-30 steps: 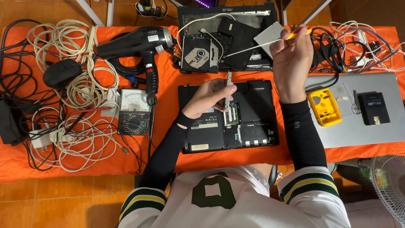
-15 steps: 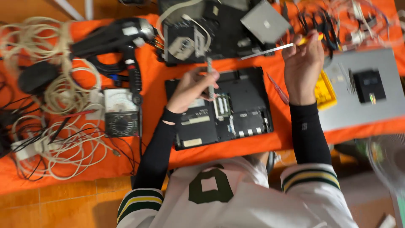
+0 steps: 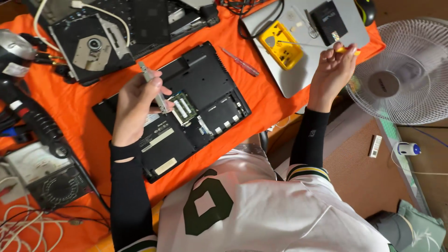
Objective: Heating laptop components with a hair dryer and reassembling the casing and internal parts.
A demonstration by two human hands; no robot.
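**While both hands grip tools, opened laptop sits bottom-up on orange cloth**

While the left hand point(image 3: 135, 105) hovers over the black laptop base point(image 3: 186, 107), its fingers are curled tight around a slim silver tool point(image 3: 154, 88), tip angled down toward the memory slot point(image 3: 183, 106). Whether the tip touches the green board, cannot tell. Laptop base lies upside down, covers off, on the orange cloth point(image 3: 261, 98), right in front of the person's chest, tilted in frame.

Right hand point(image 3: 333, 70) is raised off to the side, near the edge of the grey laptop lid point(image 3: 298, 79). Thumb and fingers pinched on a yellow-handled screwdriver point(image 3: 317, 45), thin shaft pointing left over the yellow case point(image 3: 280, 44).

A red-handled screwdriver point(image 3: 240, 61) lies loose on the cloth between the two laptops. An optical drive point(image 3: 91, 46) sits above the left hand. A multimeter point(image 3: 44, 177) lies far left, a white fan point(image 3: 406, 70) at right, off the table.
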